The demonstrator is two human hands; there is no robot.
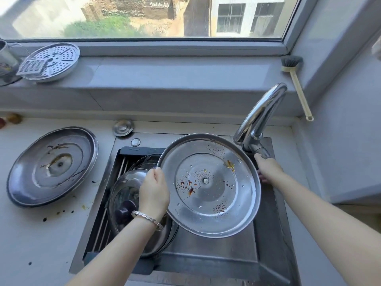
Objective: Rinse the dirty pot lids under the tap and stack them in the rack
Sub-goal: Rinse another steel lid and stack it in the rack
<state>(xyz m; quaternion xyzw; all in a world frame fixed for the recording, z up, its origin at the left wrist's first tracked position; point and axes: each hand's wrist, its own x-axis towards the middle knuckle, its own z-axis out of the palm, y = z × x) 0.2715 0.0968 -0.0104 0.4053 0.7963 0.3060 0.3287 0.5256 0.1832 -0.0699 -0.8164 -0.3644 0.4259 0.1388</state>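
Note:
My left hand (153, 193) grips the left rim of a large steel pot lid (216, 195), held tilted over the sink (268, 234) with its stained inner side facing me. My right hand (268, 168) reaches behind the lid's right edge and touches the handle of the chrome tap (261, 112). No water is visible. Another dirty steel lid (52, 165) lies upside down on the counter to the left. In the rack (103, 219) over the sink's left half lean a glass lid (125, 195) and more lids behind it.
A perforated steamer plate (52, 60) and a small grater rest on the window sill at left. A dish brush (296, 83) leans at the sill's right end. A small round cap (123, 127) sits behind the sink. Dark drips spot the counter (41, 244).

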